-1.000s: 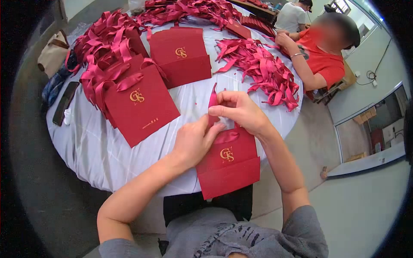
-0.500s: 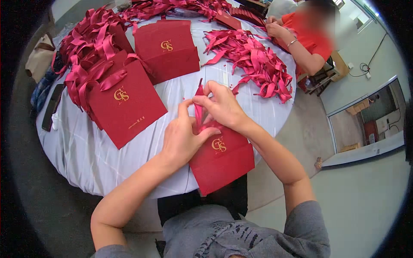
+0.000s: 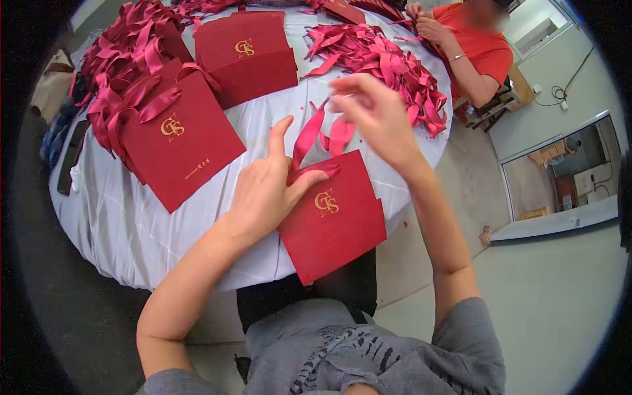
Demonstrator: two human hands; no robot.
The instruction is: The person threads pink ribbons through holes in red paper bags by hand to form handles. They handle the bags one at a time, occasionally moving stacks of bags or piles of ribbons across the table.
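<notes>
A red paper bag (image 3: 332, 224) with a gold monogram lies at the table's near edge, overhanging it. My left hand (image 3: 260, 191) pinches its top edge: the thumb lies across the front, the index finger points up, and the other fingers are partly hidden. Pink-red ribbon (image 3: 308, 138) rises from the bag's top and bends over in a loop. Just above that ribbon is my right hand (image 3: 378, 118), slightly blurred, its fingers bent and apart, the fingertips close to the ribbon's upper end.
Finished-looking red bags with ribbon handles (image 3: 181, 141) are stacked on the left, and more red bags (image 3: 247, 59) lie behind. A heap of loose ribbons (image 3: 385, 72) is at the right. A phone (image 3: 71, 158) rests at the left edge. Another person (image 3: 474, 56) works across the round, white-covered table (image 3: 178, 243).
My right hand has lifted up and right, away from my left hand, and its fingers have spread. The ribbon now stands in a loose loop. My left index finger has straightened.
</notes>
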